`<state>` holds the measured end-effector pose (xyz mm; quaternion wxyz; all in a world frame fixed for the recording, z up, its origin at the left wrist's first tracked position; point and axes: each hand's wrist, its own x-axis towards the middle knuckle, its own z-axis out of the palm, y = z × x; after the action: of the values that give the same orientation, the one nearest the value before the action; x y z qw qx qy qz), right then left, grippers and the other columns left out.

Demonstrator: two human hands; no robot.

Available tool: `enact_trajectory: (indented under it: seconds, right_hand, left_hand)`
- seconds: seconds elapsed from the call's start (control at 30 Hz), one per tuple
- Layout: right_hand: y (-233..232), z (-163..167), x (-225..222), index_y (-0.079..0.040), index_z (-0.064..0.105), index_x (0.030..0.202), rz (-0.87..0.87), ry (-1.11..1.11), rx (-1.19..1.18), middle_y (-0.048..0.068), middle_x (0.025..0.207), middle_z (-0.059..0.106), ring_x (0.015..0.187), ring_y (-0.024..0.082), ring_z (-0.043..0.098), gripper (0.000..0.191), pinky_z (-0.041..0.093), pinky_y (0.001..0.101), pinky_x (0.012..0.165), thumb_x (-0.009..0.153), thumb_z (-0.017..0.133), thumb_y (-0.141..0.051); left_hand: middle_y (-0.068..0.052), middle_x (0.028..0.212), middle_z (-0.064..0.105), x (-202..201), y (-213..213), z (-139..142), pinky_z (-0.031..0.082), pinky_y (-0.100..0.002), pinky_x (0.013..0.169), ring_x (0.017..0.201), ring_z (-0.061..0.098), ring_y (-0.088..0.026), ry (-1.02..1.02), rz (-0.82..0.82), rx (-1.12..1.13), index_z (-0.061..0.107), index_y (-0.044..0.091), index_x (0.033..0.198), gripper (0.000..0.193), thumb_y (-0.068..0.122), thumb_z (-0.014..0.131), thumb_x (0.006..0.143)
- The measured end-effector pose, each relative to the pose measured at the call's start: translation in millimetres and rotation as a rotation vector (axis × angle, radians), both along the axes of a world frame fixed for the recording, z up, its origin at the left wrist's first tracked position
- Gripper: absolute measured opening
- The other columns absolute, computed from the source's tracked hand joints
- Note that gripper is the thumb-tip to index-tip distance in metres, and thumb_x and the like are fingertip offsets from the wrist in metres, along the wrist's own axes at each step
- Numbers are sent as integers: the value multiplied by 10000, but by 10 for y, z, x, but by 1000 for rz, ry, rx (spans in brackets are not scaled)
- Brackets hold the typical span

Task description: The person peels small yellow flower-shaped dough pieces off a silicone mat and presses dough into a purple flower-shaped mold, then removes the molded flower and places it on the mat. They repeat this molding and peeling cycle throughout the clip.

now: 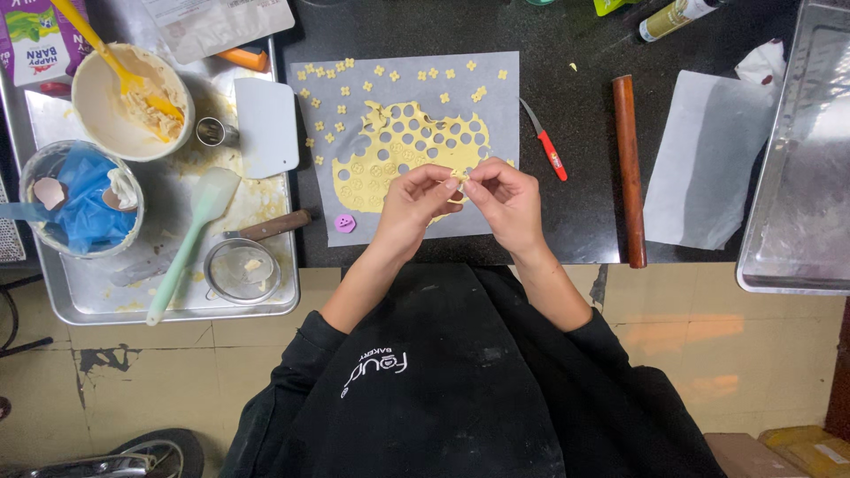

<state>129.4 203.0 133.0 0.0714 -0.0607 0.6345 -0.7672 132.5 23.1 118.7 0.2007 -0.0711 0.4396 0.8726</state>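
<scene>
A rolled sheet of yellow dough [403, 150] full of round cut-out holes lies on grey baking paper [496, 88]. Several small flower-shaped dough pieces [390, 75] are scattered along the paper's far side. My left hand [416, 202] and my right hand [505, 199] meet over the near edge of the dough, fingertips pinched together on a small dough piece [460, 177]. A little purple flower cutter [344, 223] rests on the paper left of my left hand.
A metal tray [66, 301] at left holds a mixing bowl with a yellow spatula [133, 97], a tub with blue plastic [80, 199], a white scraper [266, 128], a green spatula [190, 239] and a sieve [241, 270]. A red-handled knife [544, 142], wooden rolling pin [629, 168], loose paper [708, 159] and another tray [797, 159] lie at right.
</scene>
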Motion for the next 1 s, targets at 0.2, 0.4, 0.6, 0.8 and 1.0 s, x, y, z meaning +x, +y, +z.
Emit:
enact_trajectory:
  seconds: [0.2,0.4,0.6,0.8,1.0]
  right_hand:
    - [88,67,-35,11,635,1001,62,12,3,19,994,611,931,82,582,27,489,251,863,1000,661,2]
    - [119,143,-57,-4,617,992,109,-10,18,14,974,601,920,82,577,44,484,249,869,1017,648,-23]
    - [137,180,-76,-4,611,989,142,11,44,16,976,601,917,82,570,60,474,248,853,1001,650,-48]
    - [171,182,-103,-12,600,971,121,1,35,11,962,580,896,78,530,77,449,244,837,1010,649,-56]
    - [158,160,-100,-17,594,967,133,13,26,7,968,575,904,81,531,70,450,245,848,1007,640,-53]
  left_hand:
    - [-34,993,696,-16,-8,-30,605,-305,841,937,684,-114,97,-105,-79,665,15,1056,169,156,703,971]
    - [-37,1013,681,-34,-5,-69,600,-296,856,962,673,-111,190,-113,-132,655,-5,1020,129,119,676,990]
    - [-44,1027,667,-32,-23,-66,555,-279,820,930,647,-118,279,-144,-131,653,-14,1018,117,101,670,1007]
    - [-48,1004,678,-52,-23,-50,546,-277,797,884,650,-119,285,-74,-179,671,-22,999,134,111,673,1006]
    - [-45,997,695,-73,-7,-36,617,-296,815,866,697,-120,164,45,-169,698,-20,1016,160,136,673,995]
